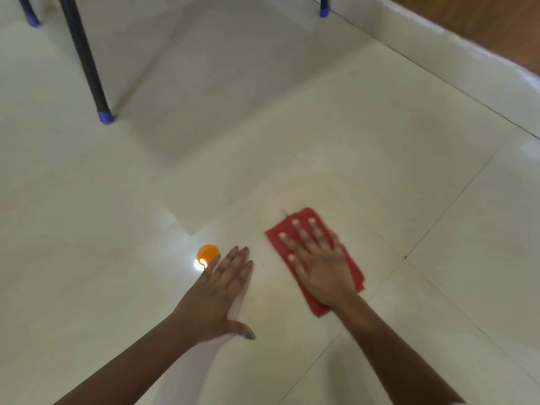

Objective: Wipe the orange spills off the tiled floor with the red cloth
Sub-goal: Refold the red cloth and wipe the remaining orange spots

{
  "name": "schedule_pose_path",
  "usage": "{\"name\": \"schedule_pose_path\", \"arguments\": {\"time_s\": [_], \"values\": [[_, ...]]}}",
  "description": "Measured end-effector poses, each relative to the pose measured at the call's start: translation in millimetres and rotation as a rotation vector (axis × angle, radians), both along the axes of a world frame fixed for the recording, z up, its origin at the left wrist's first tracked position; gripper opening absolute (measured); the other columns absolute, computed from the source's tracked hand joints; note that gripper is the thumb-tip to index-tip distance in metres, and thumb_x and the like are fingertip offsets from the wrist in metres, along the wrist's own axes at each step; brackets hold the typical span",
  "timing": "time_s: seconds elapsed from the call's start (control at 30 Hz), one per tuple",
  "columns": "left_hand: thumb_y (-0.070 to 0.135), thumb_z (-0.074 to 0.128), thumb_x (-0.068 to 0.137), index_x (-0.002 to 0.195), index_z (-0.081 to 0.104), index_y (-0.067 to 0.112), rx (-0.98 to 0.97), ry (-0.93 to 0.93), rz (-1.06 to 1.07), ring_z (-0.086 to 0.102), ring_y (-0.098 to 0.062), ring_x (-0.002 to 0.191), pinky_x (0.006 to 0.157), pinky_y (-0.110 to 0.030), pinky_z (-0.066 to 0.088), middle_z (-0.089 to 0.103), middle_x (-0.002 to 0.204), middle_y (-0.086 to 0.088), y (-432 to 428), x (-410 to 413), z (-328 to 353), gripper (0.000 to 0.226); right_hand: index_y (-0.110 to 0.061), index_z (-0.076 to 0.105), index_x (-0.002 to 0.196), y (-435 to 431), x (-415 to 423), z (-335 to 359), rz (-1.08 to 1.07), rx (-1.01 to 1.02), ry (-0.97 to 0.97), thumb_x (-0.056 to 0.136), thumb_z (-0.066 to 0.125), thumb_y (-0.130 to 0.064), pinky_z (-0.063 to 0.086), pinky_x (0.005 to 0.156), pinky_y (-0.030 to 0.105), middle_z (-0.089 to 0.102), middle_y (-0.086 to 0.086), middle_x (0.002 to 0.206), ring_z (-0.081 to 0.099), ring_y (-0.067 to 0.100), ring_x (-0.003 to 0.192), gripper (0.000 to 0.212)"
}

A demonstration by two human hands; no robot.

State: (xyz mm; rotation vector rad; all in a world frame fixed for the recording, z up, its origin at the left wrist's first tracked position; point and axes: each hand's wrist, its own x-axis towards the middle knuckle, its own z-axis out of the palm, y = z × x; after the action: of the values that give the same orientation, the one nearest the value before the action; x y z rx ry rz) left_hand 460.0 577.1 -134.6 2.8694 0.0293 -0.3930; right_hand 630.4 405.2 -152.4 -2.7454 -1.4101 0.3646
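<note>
A red cloth [355, 268] lies flat on the pale tiled floor [321, 141]. My right hand [318, 261] presses down on the cloth with its fingers spread. My left hand [225, 290] rests flat on the tiles to the left of the cloth, fingers together and thumb out, holding nothing. An orange spill [208, 253] forms a round blob just beyond my left fingertips, with a bright glare spot at its lower edge. A few tiny orange specks [264, 262] sit between my hands. A faint yellowish smear shows on the tile beyond the cloth.
A black chair leg with a blue foot [105, 116] stands at the upper left. Two more blue feet [33, 21] [323, 12] sit at the top edge. A white skirting [438, 45] and a brown wooden surface [496, 21] run along the upper right.
</note>
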Motion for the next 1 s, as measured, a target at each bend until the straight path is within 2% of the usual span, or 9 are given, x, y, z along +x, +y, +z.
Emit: {"name": "schedule_pose_path", "arguments": {"time_s": [0.2, 0.37, 0.47, 0.53, 0.63, 0.7, 0.87, 0.93, 1.0], "values": [[0.091, 0.034, 0.06, 0.145, 0.017, 0.006, -0.064, 0.009, 0.323, -0.002, -0.024, 0.141, 0.111, -0.035, -0.003, 0.013, 0.153, -0.015, 43.7, -40.7, -5.2, 0.121, -0.036, 0.003, 0.148, 70.3, 31.7, 2.9, -0.387, -0.037, 0.025, 0.099, 0.016, -0.043, 0.004, 0.114, 0.054, -0.006, -0.001, 0.158, -0.009, 0.026, 0.144, 0.052], [0.093, 0.032, 0.056, 0.145, 0.013, 0.007, -0.119, 0.042, 0.454, -0.011, -0.017, 0.139, 0.108, -0.026, -0.013, 0.004, 0.152, -0.015, 74.4, -81.9, -7.4, 0.125, -0.033, 0.031, 0.144, 65.1, -80.5, -0.5, 0.004, 0.084, -0.024, 0.094, 0.027, -0.04, 0.027, 0.108, 0.054, 0.031, 0.001, 0.152, 0.027, 0.029, 0.139, 0.051], [0.087, 0.044, 0.055, 0.146, 0.008, 0.012, -0.13, 0.052, 0.454, -0.015, -0.018, 0.139, 0.108, -0.028, -0.014, -0.005, 0.154, -0.012, 80.1, -91.3, -11.9, 0.124, -0.033, 0.032, 0.142, 21.7, -67.7, 0.8, -0.07, 0.05, -0.051, 0.092, 0.027, -0.04, 0.029, 0.104, 0.052, 0.033, 0.002, 0.15, 0.032, 0.03, 0.137, 0.051], [0.085, 0.046, 0.054, 0.146, 0.001, 0.017, -0.131, 0.026, 0.454, -0.019, -0.018, 0.139, 0.108, -0.03, -0.016, -0.02, 0.153, -0.004, 80.0, -92.5, -15.9, 0.123, -0.03, 0.026, 0.146, 35.7, -34.0, 2.5, -0.209, -0.006, -0.096, 0.094, 0.02, -0.04, 0.027, 0.106, 0.056, 0.025, 0.005, 0.154, 0.023, 0.032, 0.141, 0.053], [0.087, 0.043, 0.055, 0.146, -0.004, 0.021, -0.116, -0.005, 0.447, -0.022, -0.018, 0.138, 0.107, -0.03, -0.019, -0.028, 0.15, 0.003, 79.8, -92.9, -19.8, 0.122, -0.036, 0.001, 0.148, 113.7, -10.5, 1.3, -0.403, -0.04, -0.002, 0.098, 0.014, -0.043, 0.005, 0.113, 0.054, -0.004, -0.001, 0.159, -0.008, 0.026, 0.144, 0.052], [0.09, 0.04, 0.055, 0.146, -0.004, 0.017, -0.102, -0.015, 0.44, -0.025, -0.017, 0.137, 0.106, -0.029, -0.021, -0.025, 0.152, -0.003, 80.8, -93.7, -20.9, 0.124, -0.035, -0.001, 0.148, 161.0, -34.8, 0.9, -0.317, -0.037, 0.026, 0.099, 0.015, -0.042, 0.0, 0.113, 0.053, -0.008, -0.001, 0.158, -0.011, 0.026, 0.144, 0.052], [0.096, 0.029, 0.05, 0.145, -0.006, 0.01, -0.152, -0.047, 0.48, -0.025, -0.015, 0.137, 0.112, -0.036, -0.012, -0.02, 0.151, -0.007, 81.0, -96.7, -17.7, 0.133, -0.031, 0.021, 0.147, 122.4, -134.1, 2.5, 0.069, 0.036, -0.046, 0.095, 0.022, -0.041, 0.019, 0.111, 0.056, 0.022, 0.003, 0.155, 0.017, 0.031, 0.142, 0.052], [0.097, 0.025, 0.047, 0.143, -0.007, 0.012, -0.155, -0.072, 0.527, -0.026, -0.015, 0.137, 0.111, -0.036, -0.013, -0.021, 0.15, -0.005, 84.8, -102.9, -15.4, 0.132, -0.031, 0.032, 0.144, 88.8, -119.0, 3.1, -0.023, 0.015, -0.043, 0.093, 0.026, -0.04, 0.029, 0.107, 0.056, 0.031, 0.003, 0.152, 0.027, 0.031, 0.139, 0.052], [0.098, 0.022, 0.046, 0.142, -0.009, 0.014, -0.125, -0.042, 0.535, -0.029, -0.014, 0.135, 0.11, -0.034, -0.015, -0.023, 0.149, -0.004, 90.4, -112.5, -14.6, 0.132, -0.032, 0.026, 0.146, 83.5, -85.0, 2.9, -0.175, -0.01, -0.078, 0.094, 0.02, -0.04, 0.027, 0.107, 0.057, 0.023, 0.004, 0.154, 0.021, 0.031, 0.141, 0.053]]}}
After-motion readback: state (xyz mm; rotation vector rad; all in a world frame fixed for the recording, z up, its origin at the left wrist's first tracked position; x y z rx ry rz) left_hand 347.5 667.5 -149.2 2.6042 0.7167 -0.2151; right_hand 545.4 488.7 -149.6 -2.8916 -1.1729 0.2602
